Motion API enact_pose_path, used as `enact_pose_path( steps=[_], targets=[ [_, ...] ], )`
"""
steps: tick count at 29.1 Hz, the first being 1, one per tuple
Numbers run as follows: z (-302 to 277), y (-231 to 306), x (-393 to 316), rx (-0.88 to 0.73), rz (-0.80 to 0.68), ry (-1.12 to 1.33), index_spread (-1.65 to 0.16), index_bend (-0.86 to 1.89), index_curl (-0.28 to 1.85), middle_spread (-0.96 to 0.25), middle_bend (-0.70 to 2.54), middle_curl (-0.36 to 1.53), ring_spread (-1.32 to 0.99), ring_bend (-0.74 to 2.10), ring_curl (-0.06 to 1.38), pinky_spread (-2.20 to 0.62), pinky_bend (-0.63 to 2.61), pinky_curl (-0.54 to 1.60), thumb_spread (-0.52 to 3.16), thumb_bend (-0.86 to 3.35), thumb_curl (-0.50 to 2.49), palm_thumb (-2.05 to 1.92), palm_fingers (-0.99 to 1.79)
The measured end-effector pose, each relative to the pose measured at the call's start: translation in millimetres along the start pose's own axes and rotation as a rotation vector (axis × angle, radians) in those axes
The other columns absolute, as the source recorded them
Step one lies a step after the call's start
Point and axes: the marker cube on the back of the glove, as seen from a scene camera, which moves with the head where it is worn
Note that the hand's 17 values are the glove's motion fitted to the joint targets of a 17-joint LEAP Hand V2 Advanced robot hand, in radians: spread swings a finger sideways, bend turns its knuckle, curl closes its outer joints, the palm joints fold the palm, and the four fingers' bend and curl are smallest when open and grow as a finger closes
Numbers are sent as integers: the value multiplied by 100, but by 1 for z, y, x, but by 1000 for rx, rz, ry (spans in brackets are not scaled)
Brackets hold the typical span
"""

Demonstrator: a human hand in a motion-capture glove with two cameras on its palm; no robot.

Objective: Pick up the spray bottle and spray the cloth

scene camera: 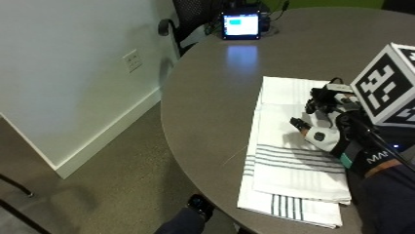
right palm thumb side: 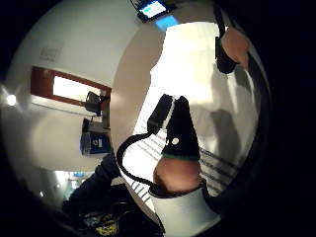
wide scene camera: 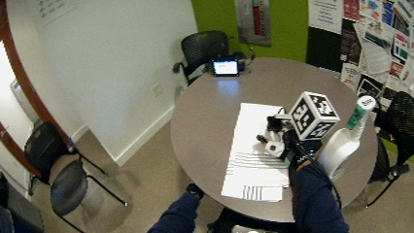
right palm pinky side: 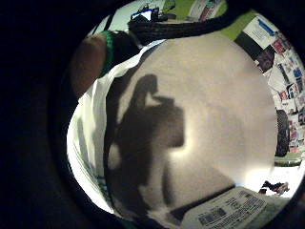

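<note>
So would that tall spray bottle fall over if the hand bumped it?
Probably fairly easily. The spray bottle stands upright on the table, tall and slim, so a knock near its green top might tip it. Its body widens toward the base, which should help steady it. How full it is cannot be seen.

White wall (wide scene camera: 116, 58), green wall (wide scene camera: 291, 29), black chairs (wide scene camera: 61, 170), seemingly carpeted floor (scene camera: 110, 185).

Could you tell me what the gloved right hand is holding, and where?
Nothing: the right hand hovers over the cloth, and the spray bottle stands untouched beside it.
</note>
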Motion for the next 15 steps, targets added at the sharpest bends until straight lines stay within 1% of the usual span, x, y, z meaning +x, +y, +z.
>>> enact_pose_path(
  steps=[5,10,15],
  targets=[
    [-15,4,12,45,36,8,-25,30,40,-2,24,34,-8,32,32,28,15,16,112,9,42,53,87],
    [-32,12,44,120,65,-12,-27,31,41,-2,16,33,-7,24,31,28,19,19,113,7,43,54,78],
    [-62,33,66,199,171,16,-29,35,43,-4,13,31,-4,17,29,29,21,22,114,5,45,55,70]
  ],
)
